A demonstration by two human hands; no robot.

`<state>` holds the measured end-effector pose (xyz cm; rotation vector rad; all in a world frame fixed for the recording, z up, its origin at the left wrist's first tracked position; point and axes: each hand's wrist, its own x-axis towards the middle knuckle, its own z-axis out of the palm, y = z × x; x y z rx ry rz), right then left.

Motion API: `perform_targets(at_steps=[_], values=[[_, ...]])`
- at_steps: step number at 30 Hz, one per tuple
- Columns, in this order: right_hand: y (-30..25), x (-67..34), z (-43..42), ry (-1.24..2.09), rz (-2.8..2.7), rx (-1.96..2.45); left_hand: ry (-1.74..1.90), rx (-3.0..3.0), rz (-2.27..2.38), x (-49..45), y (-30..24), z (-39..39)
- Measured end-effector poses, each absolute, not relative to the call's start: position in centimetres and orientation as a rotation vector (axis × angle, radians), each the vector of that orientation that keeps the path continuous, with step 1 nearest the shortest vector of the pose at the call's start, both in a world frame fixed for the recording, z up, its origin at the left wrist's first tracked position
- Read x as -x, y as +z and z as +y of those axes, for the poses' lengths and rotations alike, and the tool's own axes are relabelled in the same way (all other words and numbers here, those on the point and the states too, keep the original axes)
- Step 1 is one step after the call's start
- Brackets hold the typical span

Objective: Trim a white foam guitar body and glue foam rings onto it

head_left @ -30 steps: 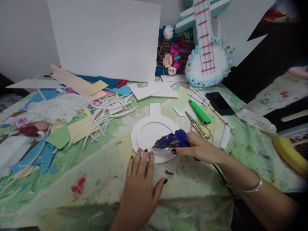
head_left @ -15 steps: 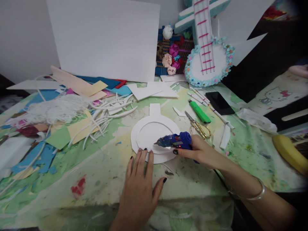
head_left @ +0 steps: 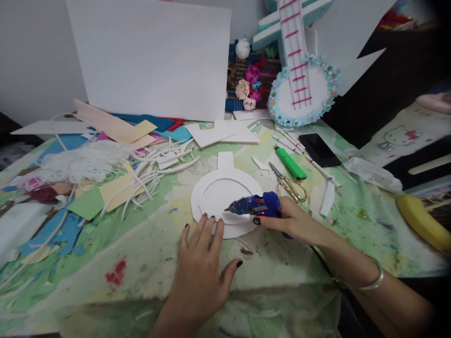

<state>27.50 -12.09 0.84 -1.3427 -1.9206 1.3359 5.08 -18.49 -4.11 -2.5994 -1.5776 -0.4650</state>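
A white round board cutout (head_left: pixel 199 188) with a short rectangular tab lies flat on the table, a raised white ring or strip on top of it. My left hand (head_left: pixel 202 267) rests with fingers spread, fingertips on the cutout's near edge. Wrapped in my right hand (head_left: pixel 299 223) is a blue hot glue gun (head_left: pixel 259 204), its small red light on. The nozzle points left, just over the inside of the ring; whether it touches the board I cannot tell. Gold-handled scissors (head_left: pixel 289 184) and a green utility knife (head_left: pixel 290 162) lie beyond my right hand.
Curved white strips (head_left: pixel 151 169) and coloured paper scraps (head_left: pixel 86 199) cover the left side. A black phone (head_left: pixel 320 150) lies at the right, near a banana (head_left: pixel 421 223) and a cup (head_left: pixel 398 136). A decorated model instrument (head_left: pixel 305 87) and a large white board (head_left: pixel 151 61) stand behind.
My left hand has shifted slightly left, its fingers still at the cutout's near edge. The glue gun stays nearly in the same place over the ring. The view has moved a little.
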Motion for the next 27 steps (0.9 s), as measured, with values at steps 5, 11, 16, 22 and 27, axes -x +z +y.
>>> perform_targets(at_steps=[5, 11, 16, 22, 27], values=[[0.8, -27.6, -12.2, 1.352, -1.888, 1.398, -0.506, 2.644, -1.561, -4.6, -3.7, -18.0], [0.4, -27.3, -12.3, 1.376, -1.842, 1.473, -0.771, 2.613, -1.576, -3.8, -3.3, -16.3], [0.5, -27.2, -12.6, 1.363, -1.835, 1.476, -0.950, 2.686, -1.586, -2.7, -2.8, -14.3], [0.8, -27.3, -12.8, 1.346, -1.860, 1.428, -1.177, 2.770, -1.364, -2.6, -0.4, -12.3], [1.0, -27.2, -12.9, 1.329, -1.874, 1.415, -1.132, 3.025, -1.088, -4.3, 2.4, -11.2]])
